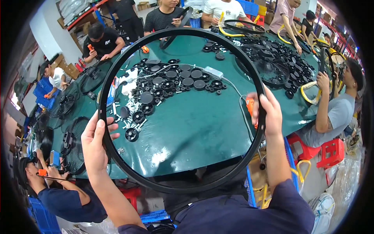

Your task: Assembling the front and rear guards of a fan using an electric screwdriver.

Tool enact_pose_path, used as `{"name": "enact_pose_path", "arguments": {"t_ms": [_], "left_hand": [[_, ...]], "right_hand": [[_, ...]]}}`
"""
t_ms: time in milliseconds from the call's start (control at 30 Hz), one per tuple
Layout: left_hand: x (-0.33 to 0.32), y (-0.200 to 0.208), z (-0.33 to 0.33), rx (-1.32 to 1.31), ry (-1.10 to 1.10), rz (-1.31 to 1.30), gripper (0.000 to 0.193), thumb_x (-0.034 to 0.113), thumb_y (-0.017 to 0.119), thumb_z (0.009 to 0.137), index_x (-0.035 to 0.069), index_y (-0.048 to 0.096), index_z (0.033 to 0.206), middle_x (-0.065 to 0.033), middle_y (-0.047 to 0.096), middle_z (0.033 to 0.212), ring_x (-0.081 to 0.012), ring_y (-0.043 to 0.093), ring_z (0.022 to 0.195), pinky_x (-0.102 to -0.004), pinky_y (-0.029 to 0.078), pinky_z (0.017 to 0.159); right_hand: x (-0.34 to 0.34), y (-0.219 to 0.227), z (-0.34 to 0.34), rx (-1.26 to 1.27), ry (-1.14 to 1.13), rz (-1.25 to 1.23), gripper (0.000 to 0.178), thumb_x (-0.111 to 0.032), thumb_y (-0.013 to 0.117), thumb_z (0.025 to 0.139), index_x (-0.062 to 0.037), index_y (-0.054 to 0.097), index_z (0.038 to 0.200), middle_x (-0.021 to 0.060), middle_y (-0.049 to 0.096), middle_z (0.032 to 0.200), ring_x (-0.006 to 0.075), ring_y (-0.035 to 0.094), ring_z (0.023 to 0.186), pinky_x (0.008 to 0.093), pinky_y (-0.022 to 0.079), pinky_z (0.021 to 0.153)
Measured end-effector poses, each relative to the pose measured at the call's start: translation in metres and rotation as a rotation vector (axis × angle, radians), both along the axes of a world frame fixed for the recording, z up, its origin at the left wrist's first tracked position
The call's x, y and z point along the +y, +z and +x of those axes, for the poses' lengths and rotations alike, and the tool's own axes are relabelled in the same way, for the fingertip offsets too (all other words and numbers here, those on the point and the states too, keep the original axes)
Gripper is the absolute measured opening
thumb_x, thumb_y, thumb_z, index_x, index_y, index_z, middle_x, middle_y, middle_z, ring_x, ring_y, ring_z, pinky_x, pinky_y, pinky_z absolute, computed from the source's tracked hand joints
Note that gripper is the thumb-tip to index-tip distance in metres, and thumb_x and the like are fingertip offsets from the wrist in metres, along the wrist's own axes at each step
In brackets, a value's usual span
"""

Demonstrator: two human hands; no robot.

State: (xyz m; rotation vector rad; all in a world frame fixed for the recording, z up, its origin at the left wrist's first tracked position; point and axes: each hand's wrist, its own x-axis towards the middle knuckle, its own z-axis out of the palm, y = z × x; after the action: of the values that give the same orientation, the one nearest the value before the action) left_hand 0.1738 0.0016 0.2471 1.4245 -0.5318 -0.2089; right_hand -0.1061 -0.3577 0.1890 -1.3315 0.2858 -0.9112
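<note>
A large black ring is held up in front of me over the table, tilted toward me. My left hand grips its left side, thumb on the near face and fingers behind. On the opposite side my right hand is closed round the rim. An orange power screwdriver shows beside my right fingers, partly hidden by them and the ring. Through the ring I see black round caps and small pale metal-looking pieces scattered on the green tabletop.
A white adapter with a grey cable lies among the caps. Black wire fan guards and more parts are heaped at the far right. Co-workers sit and stand around the table. Red stools and a blue crate are at my right.
</note>
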Motion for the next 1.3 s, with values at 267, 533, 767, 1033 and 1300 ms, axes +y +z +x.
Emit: {"name": "enact_pose_path", "arguments": {"t_ms": [267, 533, 767, 1033, 1300], "left_hand": [[-0.020, -0.003, 0.010, 0.125, -0.050, -0.036, 0.041, 0.037, 0.054, 0.103, -0.001, 0.062, 0.116, -0.0055, 0.065, 0.082, -0.0081, 0.054, 0.053, -0.0249, 0.046, 0.046], [-0.040, -0.020, 0.003, 0.178, 0.022, 0.064, 0.038, 0.046, 0.060, 0.099, 0.008, 0.067, 0.095, 0.0013, 0.062, 0.072, -0.0053, 0.052, 0.057, -0.0217, 0.037, 0.049], [-0.043, -0.031, 0.010, 0.178, -0.038, 0.122, 0.040, 0.048, 0.059, 0.099, 0.008, 0.063, 0.105, -0.0009, 0.061, 0.075, -0.0068, 0.051, 0.053, -0.0251, 0.042, 0.047], [-0.034, -0.041, 0.010, 0.232, -0.046, 0.134, 0.042, 0.044, 0.057, 0.101, 0.003, 0.063, 0.107, -0.0050, 0.064, 0.079, -0.0089, 0.053, 0.053, -0.0254, 0.045, 0.046], [0.007, -0.083, 0.005, 0.112, -0.170, 0.415, 0.049, 0.022, 0.058, 0.099, -0.002, 0.051, 0.142, -0.0077, 0.073, 0.096, -0.0086, 0.061, 0.064, -0.0209, 0.046, 0.054]], "right_hand": [[-0.115, 0.034, 0.060, 0.387, 0.342, 0.393, 0.035, -0.020, 0.052, 0.103, 0.0015, 0.053, 0.131, 0.0164, 0.071, 0.104, 0.0087, 0.069, 0.073, 0.0162, 0.057, 0.050], [-0.139, 0.002, 0.077, 0.489, 0.373, 0.510, 0.031, -0.015, 0.055, 0.101, 0.0076, 0.047, 0.121, 0.0256, 0.069, 0.102, 0.0170, 0.071, 0.074, 0.0189, 0.057, 0.048], [-0.151, -0.010, 0.070, 0.498, 0.335, 0.566, 0.033, -0.014, 0.056, 0.099, 0.0043, 0.045, 0.124, 0.0297, 0.070, 0.100, 0.0221, 0.072, 0.069, 0.0221, 0.058, 0.045], [-0.139, -0.008, 0.077, 0.528, 0.234, 0.527, 0.025, -0.012, 0.055, 0.098, 0.0065, 0.057, 0.114, 0.0220, 0.072, 0.088, 0.0200, 0.071, 0.060, 0.0241, 0.058, 0.045], [-0.089, -0.031, 0.038, 0.657, 0.239, 0.148, 0.045, -0.021, 0.049, 0.103, -0.0029, 0.045, 0.144, 0.0165, 0.068, 0.109, 0.0225, 0.071, 0.077, 0.0320, 0.059, 0.057]]}}
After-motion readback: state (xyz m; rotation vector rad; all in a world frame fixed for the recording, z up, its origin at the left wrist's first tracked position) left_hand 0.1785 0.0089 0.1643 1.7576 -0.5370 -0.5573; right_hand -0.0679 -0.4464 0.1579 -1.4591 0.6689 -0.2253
